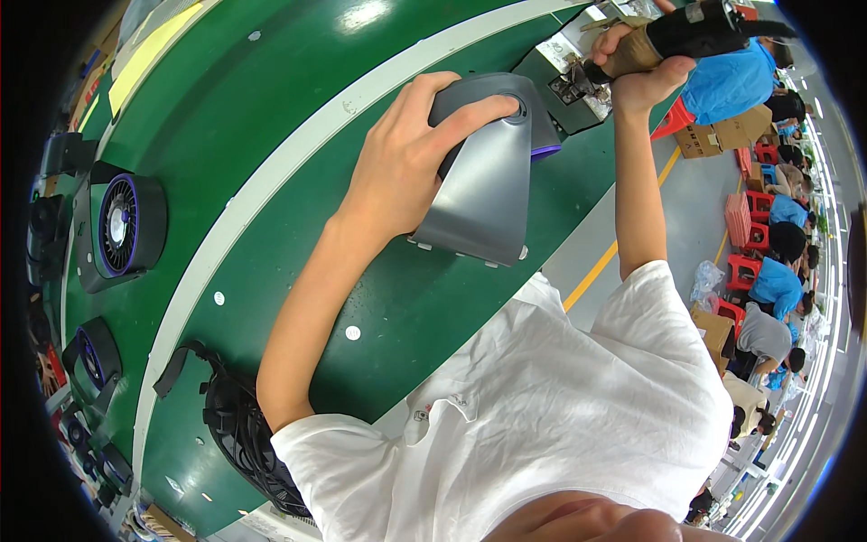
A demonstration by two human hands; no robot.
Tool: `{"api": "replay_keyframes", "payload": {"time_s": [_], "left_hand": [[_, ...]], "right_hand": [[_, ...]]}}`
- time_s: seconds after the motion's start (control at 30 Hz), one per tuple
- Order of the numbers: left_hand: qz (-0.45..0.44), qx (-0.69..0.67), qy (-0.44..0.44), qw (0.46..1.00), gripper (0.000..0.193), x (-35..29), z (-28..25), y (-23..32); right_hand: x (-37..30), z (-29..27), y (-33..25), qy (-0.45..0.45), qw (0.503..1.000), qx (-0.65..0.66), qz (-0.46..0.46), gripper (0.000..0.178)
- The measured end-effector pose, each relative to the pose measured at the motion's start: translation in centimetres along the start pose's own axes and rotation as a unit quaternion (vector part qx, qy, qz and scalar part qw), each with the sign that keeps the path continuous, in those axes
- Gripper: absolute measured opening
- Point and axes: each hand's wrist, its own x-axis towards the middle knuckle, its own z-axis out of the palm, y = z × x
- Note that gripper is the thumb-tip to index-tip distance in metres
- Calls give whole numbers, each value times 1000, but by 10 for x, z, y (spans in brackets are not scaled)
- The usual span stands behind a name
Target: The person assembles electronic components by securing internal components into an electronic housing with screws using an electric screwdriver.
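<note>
A grey plastic housing (483,190) with tapering sides rests on the green table (406,316) in front of me. My left hand (406,154) grips its upper end, one finger reaching across to the round recess there. A strip of purple (545,152) shows behind the housing's right side. Up at the right, off the table surface, my right hand (646,81) is wrapped round an electric screwdriver (695,32) with a black body and a tan, taped-looking section. Its tip cannot be made out clearly.
Beyond the housing is a metal parts box (569,77). A white curved strip (235,212) crosses the table. Round fan-like units with purple rings (117,226) stand at the left, a black bag (239,425) nearer me. Right: co-workers, red stools (757,237), cardboard boxes (722,134).
</note>
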Motion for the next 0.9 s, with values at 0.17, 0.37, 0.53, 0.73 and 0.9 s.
{"api": "replay_keyframes", "payload": {"time_s": [0.17,0.37,0.53,0.73,0.9], "left_hand": [[-11,0,4,1000,77,-3,-4,-1],[-16,4,-4,1000,78,-5,-2,-4],[-10,12,1,1000,78,-5,-1,-6],[-11,9,1,1000,78,-4,-4,-1],[-5,12,1,1000,78,-3,-3,-3]], "right_hand": [[-13,71,7,291,937,-174,90,113],[24,94,9,428,879,-123,167,117],[27,80,6,390,898,-141,147,116],[28,102,-37,222,652,-591,419,101],[34,113,-11,330,639,-567,401,106]]}}
